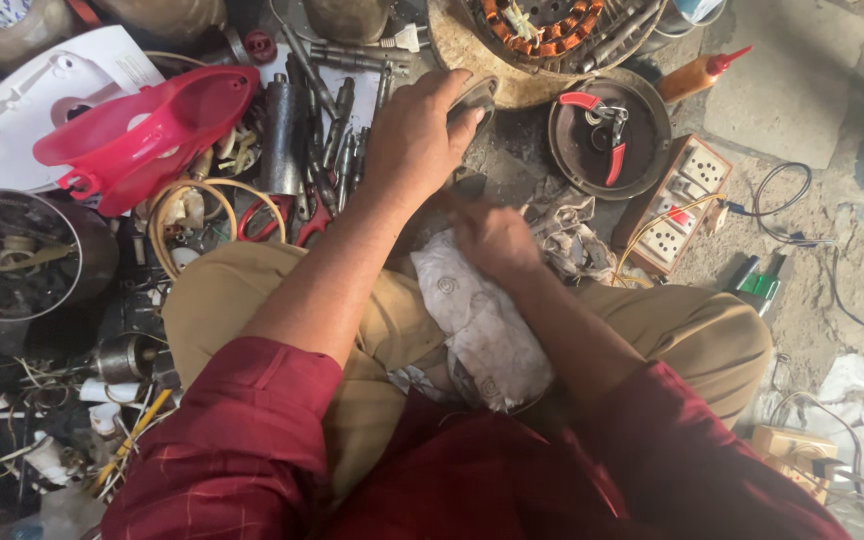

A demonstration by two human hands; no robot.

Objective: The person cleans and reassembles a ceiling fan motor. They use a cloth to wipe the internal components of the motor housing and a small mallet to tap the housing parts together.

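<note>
Head view, flat metal piece (474,98): dark, held on the floor ahead of the knees, beside the round wooden base (472,70).
Left hand (417,135): fingers curled over it, pinning it steady.
Right hand (497,240): closed on a dirty white rag (482,325), bunched over the lap.
Floor (802,90): bare, dusty concrete; tools (327,130), socket board (677,205), pan with red cutters (607,140) within reach.
</note>
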